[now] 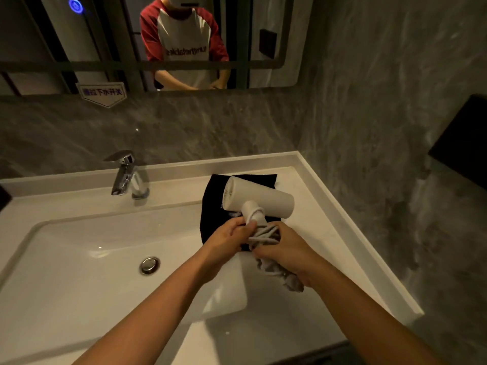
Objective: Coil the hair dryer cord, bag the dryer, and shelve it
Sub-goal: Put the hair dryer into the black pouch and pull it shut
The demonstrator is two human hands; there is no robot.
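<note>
A white hair dryer (259, 200) is held above the right side of the vanity counter, its barrel pointing right and away. My left hand (232, 237) grips the lower part of its handle. My right hand (286, 252) is closed around the grey cord (266, 234), which is bunched in loops against the handle, with more cord hanging below the palm. A black bag (213, 204) lies flat on the counter beneath the dryer, partly hidden by it and my hands.
A white basin (79, 259) with a chrome drain (149, 265) fills the left. A chrome faucet (126, 175) stands behind it. The counter's raised rim (342, 214) runs along the marble wall on the right. A mirror above reflects a person.
</note>
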